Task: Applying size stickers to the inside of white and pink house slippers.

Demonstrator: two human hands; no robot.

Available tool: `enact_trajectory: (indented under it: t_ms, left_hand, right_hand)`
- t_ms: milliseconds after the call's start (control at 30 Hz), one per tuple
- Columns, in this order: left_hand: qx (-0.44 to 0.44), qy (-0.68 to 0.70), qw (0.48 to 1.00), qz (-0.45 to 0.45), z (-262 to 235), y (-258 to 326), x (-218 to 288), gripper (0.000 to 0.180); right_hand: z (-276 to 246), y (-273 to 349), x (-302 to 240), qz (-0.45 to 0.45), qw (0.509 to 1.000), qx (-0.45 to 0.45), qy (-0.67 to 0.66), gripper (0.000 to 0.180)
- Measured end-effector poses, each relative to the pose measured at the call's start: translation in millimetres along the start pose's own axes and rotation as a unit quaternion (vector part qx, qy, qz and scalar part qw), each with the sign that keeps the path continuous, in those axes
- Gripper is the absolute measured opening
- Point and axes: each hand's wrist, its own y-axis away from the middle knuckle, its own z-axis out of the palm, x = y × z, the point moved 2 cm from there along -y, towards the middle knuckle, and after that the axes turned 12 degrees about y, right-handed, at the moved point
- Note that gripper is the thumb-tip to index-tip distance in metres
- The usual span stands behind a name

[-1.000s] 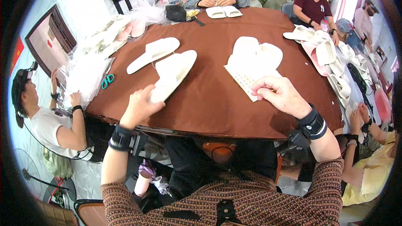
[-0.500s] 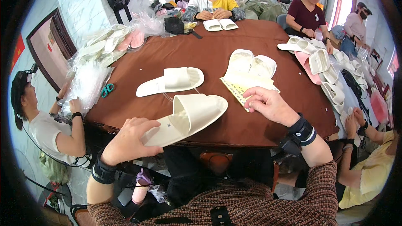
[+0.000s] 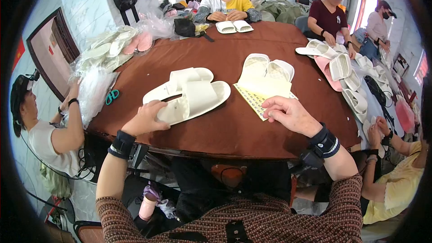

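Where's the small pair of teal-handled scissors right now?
Head view, left side: the teal-handled scissors lie on the round brown table near its left edge, beside the clear plastic bags.

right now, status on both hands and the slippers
Left hand flat on the near cream slipper. Right hand fingertips on the sticker sheet. Second slipper lies just behind.
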Motion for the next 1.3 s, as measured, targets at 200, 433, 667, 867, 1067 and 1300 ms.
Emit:
enact_trajectory:
  t_ms: [200,433,667,867,1067,1300]
  left_hand:
    - [0.006,0.064,0.995,-0.076,-10,-37,-25,0.069]
    - [-0.012,-0.059,0.983,-0.175,-18,-71,-50,0.063]
    - [-0.025,-0.021,0.976,-0.214,-9,-83,-63,0.050]
    - [-0.023,-0.023,0.977,-0.210,-5,-82,-59,0.048]
    - [0.019,-0.060,0.980,-0.189,-2,-75,-50,0.060]
    - [-0.030,-0.070,0.972,-0.223,-7,-70,-34,0.062]
  right_hand:
    - [23,-12,2,-0.043,0.992,-0.073,0.088,0.027]
    - [69,-44,-44,-0.107,0.960,-0.201,0.165,0.037]
    - [105,-80,-39,-0.137,0.961,-0.201,0.131,0.049]
    - [108,-99,-36,-0.102,0.958,-0.214,0.159,0.059]
    - [110,-109,-25,-0.107,0.973,-0.171,0.110,0.054]
    - [106,-100,-38,-0.087,0.974,-0.157,0.142,0.048]
